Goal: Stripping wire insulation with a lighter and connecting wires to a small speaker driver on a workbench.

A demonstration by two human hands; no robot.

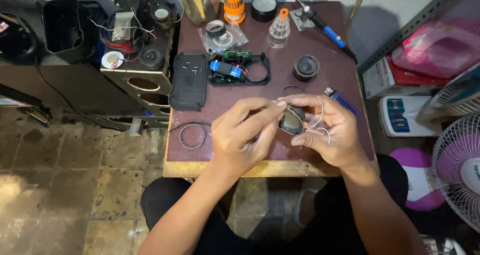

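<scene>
Above the near edge of the maroon tabletop [310,150], the right hand [327,132] is clamped around a small round speaker driver [292,120] trailing thin white wires [320,116], while the left hand [240,135] pinches its fingertips [280,105] together at the driver's top rim, a blue lighter [342,100] just beyond.

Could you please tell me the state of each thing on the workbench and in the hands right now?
small round speaker: held up off the table, pinched by both hands
left hand: fingertips closed on the speaker's edge
right hand: cupped around the speaker, thin white wires looped over its fingers
open black casing: lying flat, blue battery exposed
black cover panel: detached, lying flat
soldering iron: resting on its stand
lighter: lying flat
</scene>
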